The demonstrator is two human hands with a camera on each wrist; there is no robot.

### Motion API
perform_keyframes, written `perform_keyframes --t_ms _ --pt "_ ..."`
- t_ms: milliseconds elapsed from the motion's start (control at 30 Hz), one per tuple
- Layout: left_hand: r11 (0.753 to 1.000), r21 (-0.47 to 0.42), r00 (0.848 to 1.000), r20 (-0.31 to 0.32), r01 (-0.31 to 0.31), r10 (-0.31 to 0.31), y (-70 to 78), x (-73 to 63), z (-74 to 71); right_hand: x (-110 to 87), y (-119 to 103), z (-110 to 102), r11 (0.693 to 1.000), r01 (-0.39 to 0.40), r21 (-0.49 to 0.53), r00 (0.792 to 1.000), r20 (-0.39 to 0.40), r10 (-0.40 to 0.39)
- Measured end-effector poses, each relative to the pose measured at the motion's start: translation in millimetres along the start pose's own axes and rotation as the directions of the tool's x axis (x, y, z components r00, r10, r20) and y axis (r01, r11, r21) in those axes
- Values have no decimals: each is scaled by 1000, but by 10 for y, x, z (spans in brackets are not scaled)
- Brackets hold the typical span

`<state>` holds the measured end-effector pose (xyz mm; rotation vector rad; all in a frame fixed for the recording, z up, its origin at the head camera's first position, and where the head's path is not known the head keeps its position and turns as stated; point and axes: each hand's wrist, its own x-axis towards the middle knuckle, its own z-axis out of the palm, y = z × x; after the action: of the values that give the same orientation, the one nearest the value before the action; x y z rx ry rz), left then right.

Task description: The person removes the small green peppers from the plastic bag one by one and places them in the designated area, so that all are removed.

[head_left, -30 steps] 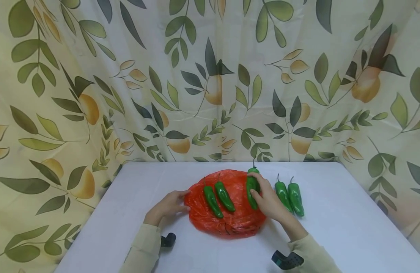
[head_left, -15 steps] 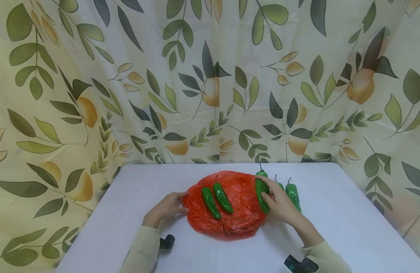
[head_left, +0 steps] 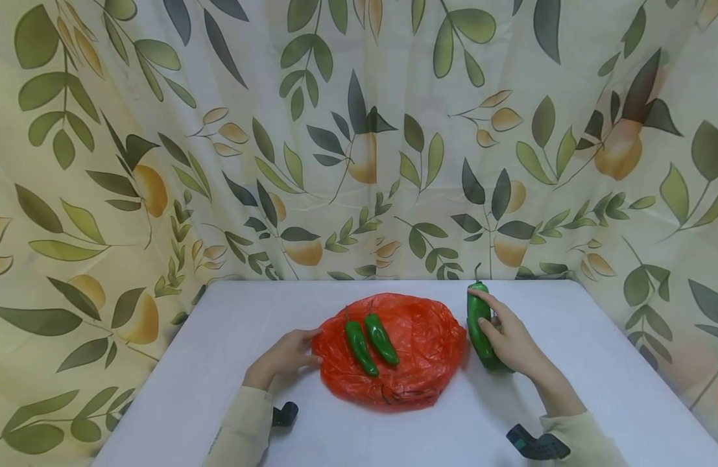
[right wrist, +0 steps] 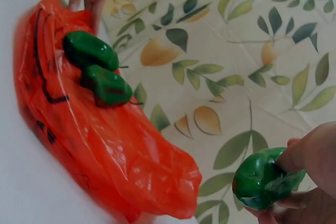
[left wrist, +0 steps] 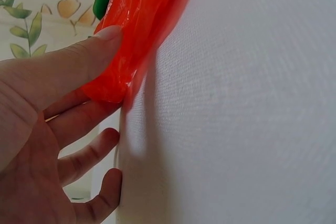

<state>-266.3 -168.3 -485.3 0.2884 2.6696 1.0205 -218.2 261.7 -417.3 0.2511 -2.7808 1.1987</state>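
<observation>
A red plastic bag [head_left: 419, 337] lies flattened on the white table, with two green chili peppers [head_left: 361, 349] side by side on its left half. At the bag's left edge, my left hand [head_left: 285, 357] pinches the plastic, thumb above and fingers below, as the left wrist view shows. Just right of the bag, my right hand [head_left: 515, 340] grips another green chili pepper [head_left: 478, 321] between thumb and fingers, stem pointing away from me. The right wrist view shows the blunt end of this held pepper [right wrist: 257, 179]. Behind the right hand, the peppers on the table are mostly hidden.
The white table [head_left: 405, 438] reaches back to a leaf-and-fruit patterned curtain [head_left: 359, 149]. Black wrist devices show at both sleeves, one by the left sleeve [head_left: 239, 425] and one by the right sleeve [head_left: 580, 438].
My right hand has carried its chili pepper rightward, from over the bag to beside it, now covering the peppers at the right. The left hand has stayed at the bag's edge.
</observation>
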Motion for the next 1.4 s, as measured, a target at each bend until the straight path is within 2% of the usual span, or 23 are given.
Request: perform_keyframes --t_ms 267,600,800,1167,1400 --pt "1000 3 1000 0 3 -3 34 -4 -11 55 198 -182 1000 -26 -5 1000 6 26" --pt "1000 -6 1000 -7 19 -19 -11 -26 -21 87 459 -293 998 -55 -22 997 55 56" --pt "1000 -4 1000 6 3 -3 -23 -22 -27 83 684 -330 992 -122 -43 984 123 127" --pt "1000 -7 1000 1 7 -7 -13 -3 -15 87 949 -313 976 -211 -47 965 149 215" --pt "1000 2 1000 2 9 -9 11 5 -7 87 1073 -299 961 -275 -27 945 178 276"
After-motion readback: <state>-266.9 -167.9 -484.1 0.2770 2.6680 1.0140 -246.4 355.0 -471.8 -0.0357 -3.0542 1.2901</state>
